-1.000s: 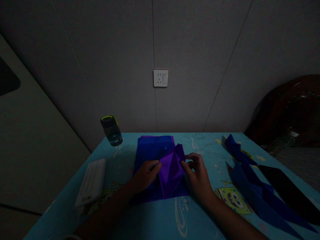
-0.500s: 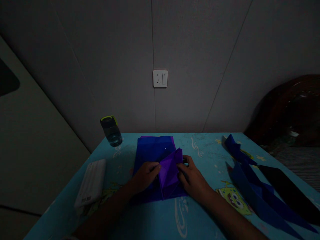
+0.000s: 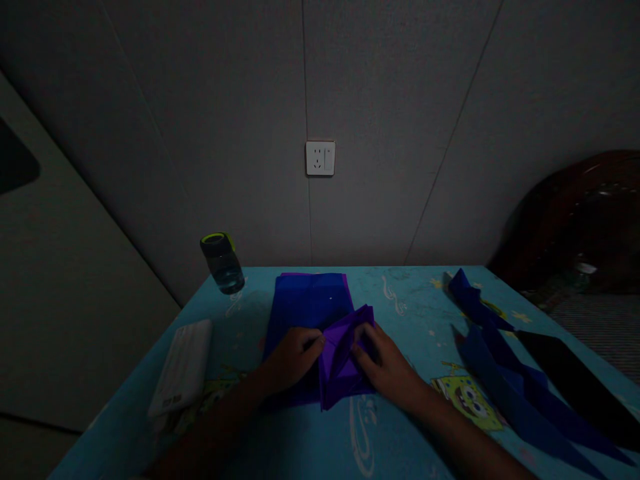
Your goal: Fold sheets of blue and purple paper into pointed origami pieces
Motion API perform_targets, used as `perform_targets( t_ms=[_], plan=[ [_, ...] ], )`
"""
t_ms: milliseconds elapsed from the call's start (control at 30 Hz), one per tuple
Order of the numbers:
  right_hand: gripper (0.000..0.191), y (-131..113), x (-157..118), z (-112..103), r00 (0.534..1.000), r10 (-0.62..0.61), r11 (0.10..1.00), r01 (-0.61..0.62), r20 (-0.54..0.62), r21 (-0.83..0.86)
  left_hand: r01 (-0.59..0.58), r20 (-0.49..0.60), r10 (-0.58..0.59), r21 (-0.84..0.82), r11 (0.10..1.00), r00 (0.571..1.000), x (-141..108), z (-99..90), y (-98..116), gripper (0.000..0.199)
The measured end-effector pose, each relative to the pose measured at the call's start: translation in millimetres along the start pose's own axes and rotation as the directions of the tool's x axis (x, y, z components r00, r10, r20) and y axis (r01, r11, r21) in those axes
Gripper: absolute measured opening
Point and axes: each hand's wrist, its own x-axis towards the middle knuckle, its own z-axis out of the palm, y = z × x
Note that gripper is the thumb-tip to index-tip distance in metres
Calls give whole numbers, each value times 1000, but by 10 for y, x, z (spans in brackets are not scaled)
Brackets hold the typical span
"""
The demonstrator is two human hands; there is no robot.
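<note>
Dim light over a turquoise cartoon-print table (image 3: 300,440), and both hands are down at the middle of it on a folded purple paper (image 3: 345,353). That purple piece lies on the near right part of a stack of blue sheets (image 3: 305,303), which runs from mid-table back toward the far edge, stopping just short of the wall (image 3: 400,133).

Room to move: on the left, a white power bank (image 3: 183,367) lies near the table's left edge, well apart from the stack, with a bare strip of table between. At the far left corner stands a small water bottle with a yellow-green cap (image 3: 223,263), close to the wall. On the right, a bare band of tabletop separates the hands from a row of long dark blue folded pieces (image 3: 505,373) that runs along the right side, a black strip (image 3: 575,387) just beyond them at the right edge. The near stretch of table in front of the paper is open.

Left hand (image 3: 293,357): forearm coming in from the near left, palm down, fingertips pinching the purple paper's left edge. Right hand (image 3: 387,363): forearm from the near right, palm down, fingers bent and pressing onto the paper's right flap, thumb toward the centre crease. Both hands grip the same paper, its upper corner lifted a little off the stack.
</note>
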Motion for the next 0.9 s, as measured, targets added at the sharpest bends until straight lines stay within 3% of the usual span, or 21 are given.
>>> perform_targets(
  t_ms=[400, 633, 767, 900],
  plan=[
    [5, -5, 22, 16, 998, -28, 999, 30, -54, 34, -33, -79, 39, 78, 996, 996, -10, -18, 57, 38],
    [30, -23, 8, -9, 999, 26, 1000, -27, -42, -9, -15, -140, 27, 86, 996, 990, 13, -18, 4, 37],
    [31, -20, 5, -19, 998, 26, 995, -31, -57, -90, -8, -149, 19, 75, 997, 989, 20, -19, 8, 37],
    [30, -8, 4, -16, 995, 46, 998, -49, -88, -30, 7, -169, 6, 76, 997, 986, 6, -30, 37, 37]
  ],
)
